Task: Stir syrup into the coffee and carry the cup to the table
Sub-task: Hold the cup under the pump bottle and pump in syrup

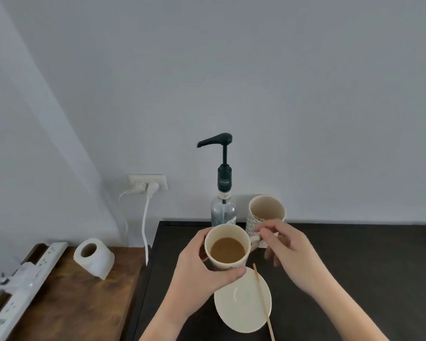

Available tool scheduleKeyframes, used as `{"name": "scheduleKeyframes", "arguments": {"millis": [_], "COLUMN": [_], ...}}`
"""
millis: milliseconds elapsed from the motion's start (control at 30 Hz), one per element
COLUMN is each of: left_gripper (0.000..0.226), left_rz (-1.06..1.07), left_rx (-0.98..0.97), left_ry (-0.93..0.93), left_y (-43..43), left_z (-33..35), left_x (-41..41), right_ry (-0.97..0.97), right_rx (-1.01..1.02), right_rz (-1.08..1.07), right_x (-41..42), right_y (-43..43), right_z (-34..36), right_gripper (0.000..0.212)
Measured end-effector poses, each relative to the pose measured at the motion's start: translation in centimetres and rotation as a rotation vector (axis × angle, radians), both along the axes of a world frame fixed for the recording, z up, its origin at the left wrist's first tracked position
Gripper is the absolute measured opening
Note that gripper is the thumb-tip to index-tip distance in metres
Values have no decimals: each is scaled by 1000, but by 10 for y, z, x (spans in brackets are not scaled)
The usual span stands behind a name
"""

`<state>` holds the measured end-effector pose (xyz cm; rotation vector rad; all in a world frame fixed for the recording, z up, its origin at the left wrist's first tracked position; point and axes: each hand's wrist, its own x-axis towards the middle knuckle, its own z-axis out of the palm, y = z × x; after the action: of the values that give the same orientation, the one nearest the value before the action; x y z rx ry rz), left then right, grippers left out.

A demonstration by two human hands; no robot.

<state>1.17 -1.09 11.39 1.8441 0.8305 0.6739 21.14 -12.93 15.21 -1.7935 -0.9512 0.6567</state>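
Your left hand (202,269) wraps the cup (231,231) of coffee at the saucer's (241,308) far edge; your right hand (290,252) curls by its handle, grip unclear; the stirrer (263,299) lies across the saucer; the syrup bottle (223,210) stands behind.

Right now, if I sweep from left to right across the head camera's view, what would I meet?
power strip → tissue roll → wall socket → coffee cup → right hand
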Motion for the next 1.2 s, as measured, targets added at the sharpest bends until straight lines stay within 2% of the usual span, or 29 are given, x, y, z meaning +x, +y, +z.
{"name": "scheduleKeyframes", "arguments": {"millis": [167, 333, 600, 933, 1200], "left_gripper": [75, 75, 72, 65, 68], "left_rz": [42, 83, 140, 158, 153], "left_rx": [48, 83, 68, 29, 12], "left_ry": [-84, -143, -165, -142, -149], "left_y": [25, 55, 93, 105, 113], "left_z": [54, 91, 106, 108, 112], "left_x": [-6, -4, 5, 15, 20], "right_ry": [-92, -133, -143, -241, -296], "right_rx": [287, 410, 400, 371, 381], "right_rz": [-31, -9, -7, 39, 9], "right_x": [9, 5, 0, -2, 6], "right_y": [52, 97, 122, 126, 134], "right_z": [66, 102, 106, 97, 89], "right_gripper": [22, 32, 26, 40, 45]}}
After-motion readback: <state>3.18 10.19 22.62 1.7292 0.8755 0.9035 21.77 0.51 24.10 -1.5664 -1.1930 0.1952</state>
